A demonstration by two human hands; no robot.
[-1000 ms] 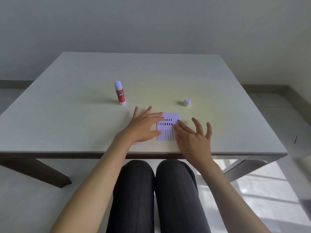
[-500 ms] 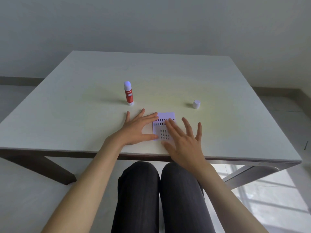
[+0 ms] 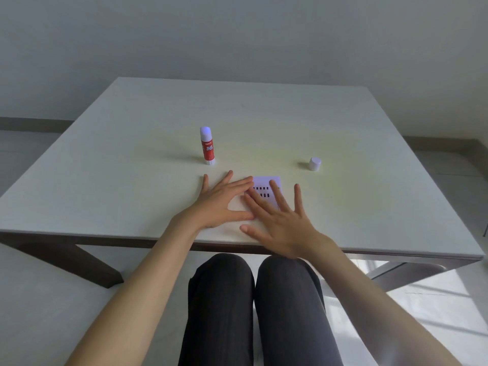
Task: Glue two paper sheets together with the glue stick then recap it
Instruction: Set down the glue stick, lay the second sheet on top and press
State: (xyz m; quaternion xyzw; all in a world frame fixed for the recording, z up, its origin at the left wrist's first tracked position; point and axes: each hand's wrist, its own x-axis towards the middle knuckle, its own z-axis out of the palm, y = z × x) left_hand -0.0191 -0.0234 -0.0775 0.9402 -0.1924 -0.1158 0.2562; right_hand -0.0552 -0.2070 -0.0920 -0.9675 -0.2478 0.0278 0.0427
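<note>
Both hands lie flat with fingers spread near the table's (image 3: pixel 105 180) front edge, the right hand (image 3: pixel 280 220) now slid leftward over most of the printed paper (image 3: pixel 266 182), the left hand (image 3: pixel 221 202) touching its left edge; farther back the uncapped glue stick (image 3: pixel 207 146) stands upright, its cap (image 3: pixel 314 164) well apart to the right.

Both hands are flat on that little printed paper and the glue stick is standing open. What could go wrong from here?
The glue stick stands upright and uncapped just beyond the left hand; a careless reach could tip it, and its exposed tip may dry. The cap sits apart on the table, so it might roll off if nudged. The right hand pressing the paper could slide the sheets out of line.
</note>
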